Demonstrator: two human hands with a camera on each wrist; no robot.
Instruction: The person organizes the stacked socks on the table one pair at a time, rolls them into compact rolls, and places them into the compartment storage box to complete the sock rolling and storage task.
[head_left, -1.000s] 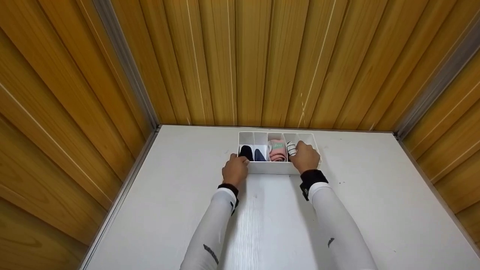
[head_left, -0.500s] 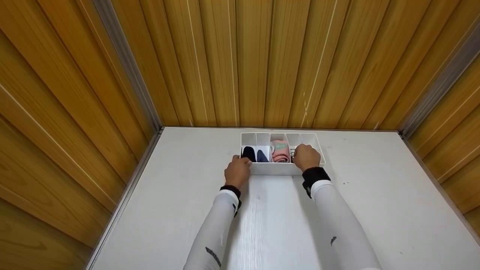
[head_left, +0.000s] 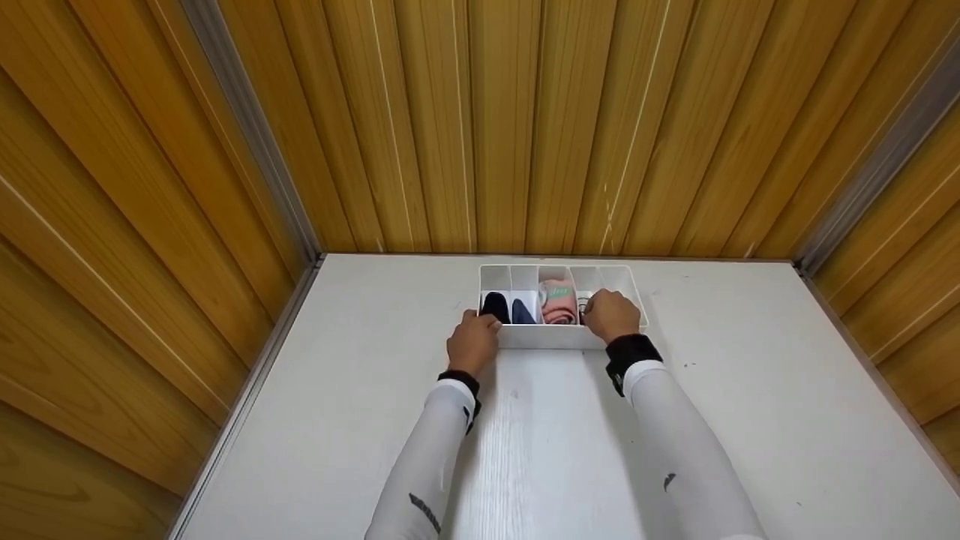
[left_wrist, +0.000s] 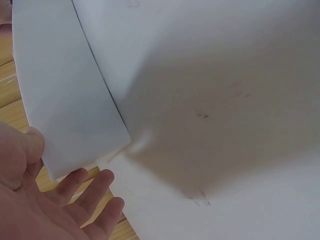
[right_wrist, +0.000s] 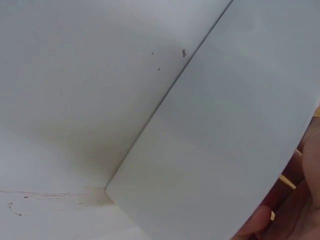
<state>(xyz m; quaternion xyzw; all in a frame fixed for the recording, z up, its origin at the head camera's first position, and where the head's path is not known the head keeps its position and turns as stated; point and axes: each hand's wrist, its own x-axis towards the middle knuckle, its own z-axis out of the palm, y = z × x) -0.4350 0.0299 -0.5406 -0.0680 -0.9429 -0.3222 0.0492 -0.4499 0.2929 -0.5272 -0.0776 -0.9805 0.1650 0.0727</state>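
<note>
A white divided storage box stands near the back of the table. My left hand grips its front left corner; in the left wrist view the thumb lies over the rim and the fingers reach round the end wall. Inside, a black sock, a navy sock and a rolled pink sock with a green patch fill separate compartments. My right hand reaches into the right part, holding a rolled white-and-black striped sock that it mostly covers. In the right wrist view the front wall hides the sock.
The white table carries a few small dark marks. Wood-patterned panel walls rise behind the box and at both sides, with grey metal strips in the corners. The box sits close to the back wall.
My right hand has sunk lower into the box with the striped sock, which now shows less. The left hand stays on the corner. The view has shifted slightly.
</note>
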